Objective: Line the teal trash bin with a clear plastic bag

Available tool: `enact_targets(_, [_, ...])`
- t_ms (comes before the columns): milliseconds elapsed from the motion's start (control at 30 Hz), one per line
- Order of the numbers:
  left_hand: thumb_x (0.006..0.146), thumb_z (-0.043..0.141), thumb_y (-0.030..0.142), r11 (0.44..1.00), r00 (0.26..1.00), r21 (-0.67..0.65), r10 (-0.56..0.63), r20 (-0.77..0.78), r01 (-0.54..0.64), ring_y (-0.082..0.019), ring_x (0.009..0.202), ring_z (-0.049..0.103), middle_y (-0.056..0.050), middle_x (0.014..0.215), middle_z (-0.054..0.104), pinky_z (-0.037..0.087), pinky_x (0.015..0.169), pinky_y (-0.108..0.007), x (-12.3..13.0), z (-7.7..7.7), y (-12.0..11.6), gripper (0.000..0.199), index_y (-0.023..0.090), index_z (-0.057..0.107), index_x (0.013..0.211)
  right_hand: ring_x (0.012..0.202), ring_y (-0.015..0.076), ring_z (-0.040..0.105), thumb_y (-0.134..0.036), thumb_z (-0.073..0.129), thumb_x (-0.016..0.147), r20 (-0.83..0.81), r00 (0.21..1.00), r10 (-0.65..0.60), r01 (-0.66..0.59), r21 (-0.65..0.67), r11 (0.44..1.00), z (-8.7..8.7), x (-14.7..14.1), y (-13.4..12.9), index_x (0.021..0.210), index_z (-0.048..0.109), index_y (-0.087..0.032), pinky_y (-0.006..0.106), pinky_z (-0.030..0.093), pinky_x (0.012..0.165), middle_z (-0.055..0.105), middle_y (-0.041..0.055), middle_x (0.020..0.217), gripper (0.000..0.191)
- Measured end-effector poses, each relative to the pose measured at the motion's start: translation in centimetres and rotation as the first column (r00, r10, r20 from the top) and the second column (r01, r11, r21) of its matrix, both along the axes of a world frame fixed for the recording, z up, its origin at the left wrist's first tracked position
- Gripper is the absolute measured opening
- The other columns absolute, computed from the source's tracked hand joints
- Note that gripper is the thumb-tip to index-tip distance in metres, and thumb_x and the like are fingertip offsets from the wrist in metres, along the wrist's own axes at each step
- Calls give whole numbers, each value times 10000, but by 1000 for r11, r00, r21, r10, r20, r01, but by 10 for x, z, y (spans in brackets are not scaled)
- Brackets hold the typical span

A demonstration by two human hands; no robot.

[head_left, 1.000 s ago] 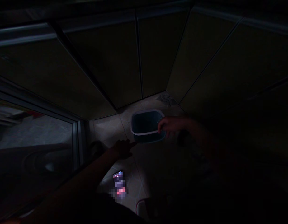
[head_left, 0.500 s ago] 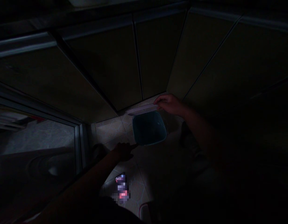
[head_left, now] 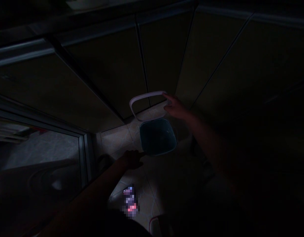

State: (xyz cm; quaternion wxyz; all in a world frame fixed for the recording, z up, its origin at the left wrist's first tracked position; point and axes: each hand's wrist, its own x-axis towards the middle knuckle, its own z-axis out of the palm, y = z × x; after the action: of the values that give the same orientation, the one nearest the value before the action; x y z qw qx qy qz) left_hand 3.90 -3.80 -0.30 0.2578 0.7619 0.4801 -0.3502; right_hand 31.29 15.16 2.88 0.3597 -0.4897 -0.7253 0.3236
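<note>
The right hand (head_left: 175, 107) pinches the right end of the pale rim ring (head_left: 147, 95), held crosswise beyond the teal bin (head_left: 158, 137). The left hand (head_left: 132, 159), grip too dark to tell, is at the bin's near-left edge.

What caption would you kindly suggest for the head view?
In dim light, right hand holds a pale ring by a teal bin, left hand at its near corner.

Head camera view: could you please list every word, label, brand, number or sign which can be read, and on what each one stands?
Readable text: none.
Lit phone on the floor: screen blurred into coarse blocks, unreadable.
Bin and pale ring: no lettering visible in this dim light.
Dark panels: none visible either.
</note>
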Motion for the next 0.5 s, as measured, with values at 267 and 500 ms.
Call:
enact_targets(267, [996, 546, 468, 992, 989, -80, 104, 105, -96, -363, 1330, 666, -149, 1519, 652, 558, 1012, -477, -9, -10, 1, 716, 333, 378, 1679, 1543, 291, 435, -101, 649, 841, 14, 998, 55, -56, 16, 998, -3, 0, 2, 1638, 481, -307, 505, 437, 1254, 453, 64, 1674, 840])
enact_targets(500, [1028, 507, 463, 939, 923, 94, 300, 240, -329, -283, 1205, 739, -96, 1336, 770, 560, 992, -386, -38, -33, 21, 610, 289, 473, 1612, 1264, 266, 659, -122, 613, 859, 114, 990, -86, 86, 9, 996, -17, 28, -8, 1469, 631, -246, 452, 558, 1081, 663, 101, 1438, 623])
